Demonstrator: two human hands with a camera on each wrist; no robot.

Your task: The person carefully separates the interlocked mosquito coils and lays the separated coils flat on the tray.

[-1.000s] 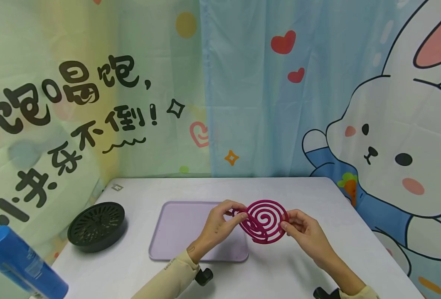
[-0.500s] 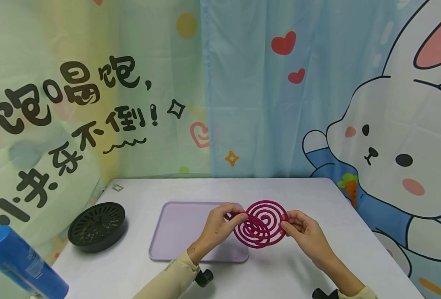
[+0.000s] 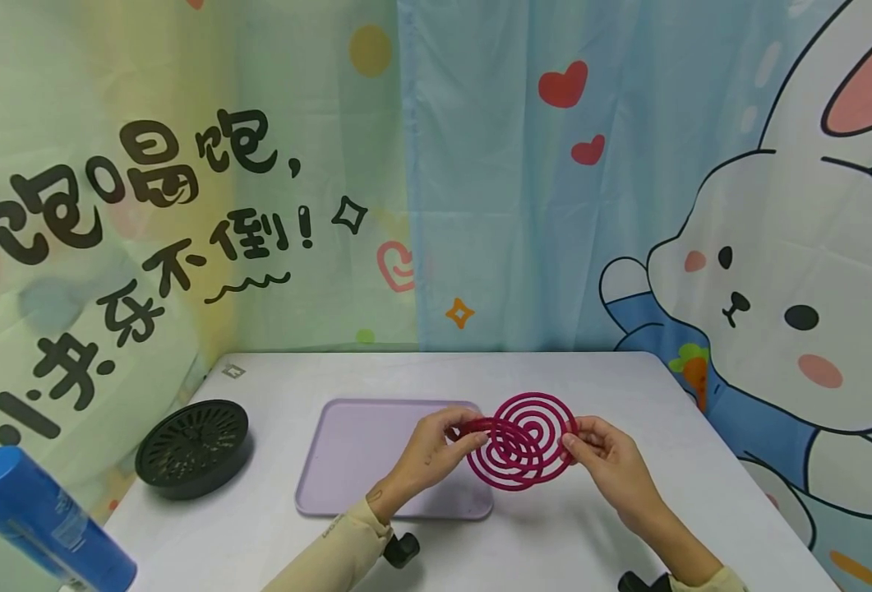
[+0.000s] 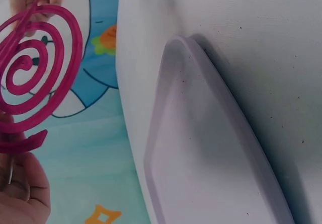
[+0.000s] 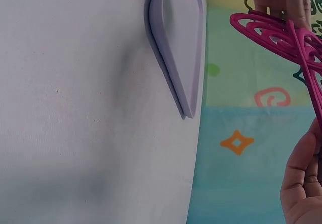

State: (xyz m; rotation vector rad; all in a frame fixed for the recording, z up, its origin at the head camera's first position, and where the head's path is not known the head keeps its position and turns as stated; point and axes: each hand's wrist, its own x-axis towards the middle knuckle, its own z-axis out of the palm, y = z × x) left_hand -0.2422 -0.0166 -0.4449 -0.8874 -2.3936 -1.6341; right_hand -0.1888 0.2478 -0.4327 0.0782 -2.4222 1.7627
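Note:
Two magenta mosquito coils are crossed through each other above the table in the head view. My left hand pinches the rim of the left coil, which tilts out of the plane of the other. With thumb and fingers, my right hand grips the outer edge of the right coil, whose face turns toward me. Their rings overlap in the middle. The left wrist view shows a coil's broad spiral; in the right wrist view, one coil appears nearly edge-on.
A lilac tray lies flat behind and left of the hands on the white table. At the left stand a round black holder with a slotted lid and a tilted-looking blue can. A printed curtain hangs behind.
The left coil has tilted and spread away from the right coil, so more of both spirals shows. My left hand has dropped slightly; my right hand has shifted a little right.

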